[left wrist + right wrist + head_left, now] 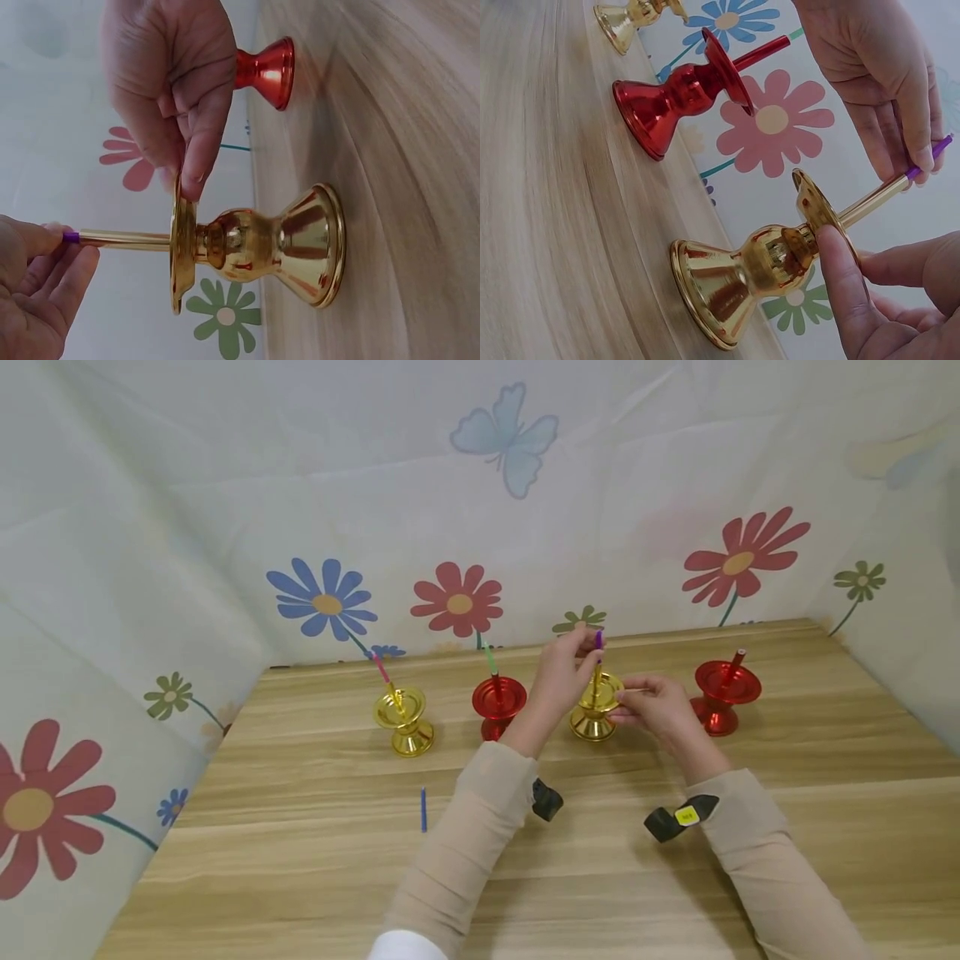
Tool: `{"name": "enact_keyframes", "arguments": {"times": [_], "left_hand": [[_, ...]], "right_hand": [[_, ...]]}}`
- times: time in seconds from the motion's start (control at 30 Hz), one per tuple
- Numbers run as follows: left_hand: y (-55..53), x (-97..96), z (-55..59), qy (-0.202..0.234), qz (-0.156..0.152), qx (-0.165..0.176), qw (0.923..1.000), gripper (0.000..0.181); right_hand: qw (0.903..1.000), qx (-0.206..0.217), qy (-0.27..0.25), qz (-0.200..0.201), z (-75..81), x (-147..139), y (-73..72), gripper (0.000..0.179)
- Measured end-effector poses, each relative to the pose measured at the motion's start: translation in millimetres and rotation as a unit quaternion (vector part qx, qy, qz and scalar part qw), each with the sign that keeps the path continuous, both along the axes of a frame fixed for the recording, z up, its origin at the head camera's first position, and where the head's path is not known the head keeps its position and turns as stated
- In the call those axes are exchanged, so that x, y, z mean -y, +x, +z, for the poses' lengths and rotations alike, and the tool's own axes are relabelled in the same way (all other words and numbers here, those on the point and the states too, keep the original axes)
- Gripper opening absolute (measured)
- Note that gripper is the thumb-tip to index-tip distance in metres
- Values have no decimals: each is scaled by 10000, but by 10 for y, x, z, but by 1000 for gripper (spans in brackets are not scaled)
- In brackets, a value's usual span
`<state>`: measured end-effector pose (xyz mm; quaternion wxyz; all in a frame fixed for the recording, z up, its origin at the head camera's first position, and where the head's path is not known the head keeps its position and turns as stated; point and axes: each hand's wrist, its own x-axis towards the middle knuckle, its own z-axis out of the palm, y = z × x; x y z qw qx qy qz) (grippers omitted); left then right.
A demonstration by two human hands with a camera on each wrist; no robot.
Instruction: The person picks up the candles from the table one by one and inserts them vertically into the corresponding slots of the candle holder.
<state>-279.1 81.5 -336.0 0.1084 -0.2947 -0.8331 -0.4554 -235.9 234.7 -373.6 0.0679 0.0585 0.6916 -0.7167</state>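
My left hand (562,672) pinches a thin purple candle (932,159) between thumb and fingers. The candle's lower end sits at the mouth of the upright tube of a gold candle holder (592,725). With thumb and fingers, my right hand (660,710) grips the rim of that holder's round dish (180,289). The holder stands upright on its flared base, on the wooden table. To the right of it is a red candle holder (723,689) with a bare tube. On the left, another red holder (487,693) bears a green candle (490,657).
Farthest left stands a gold holder (411,739) with a pink candle (381,668) leaning from its tube. A blue candle (423,810) lies on the wooden table (300,860) in front. A flower-printed cloth (637,485) rises behind the table's back edge.
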Motion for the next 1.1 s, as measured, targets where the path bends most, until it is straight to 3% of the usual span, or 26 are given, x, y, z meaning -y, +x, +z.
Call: {"name": "enact_keyframes", "arguments": {"times": [0.2,0.57,0.8,1.1], "left_hand": [[43,55,-25,260,146,19,9996,16],[124,78,64,55,282,436,9986,24],[186,250,183,-521,337,420,9972,25],[369,431,293,-1129,48,81,9936,20]], "right_hand": [[9999,32,94,36,-1,67,11,46],[9967,-347,700,204,1,7,102,49],[9897,-244,1408,120,73,-94,195,53],[9807,-512,1884,-87,215,-278,358,56]]}}
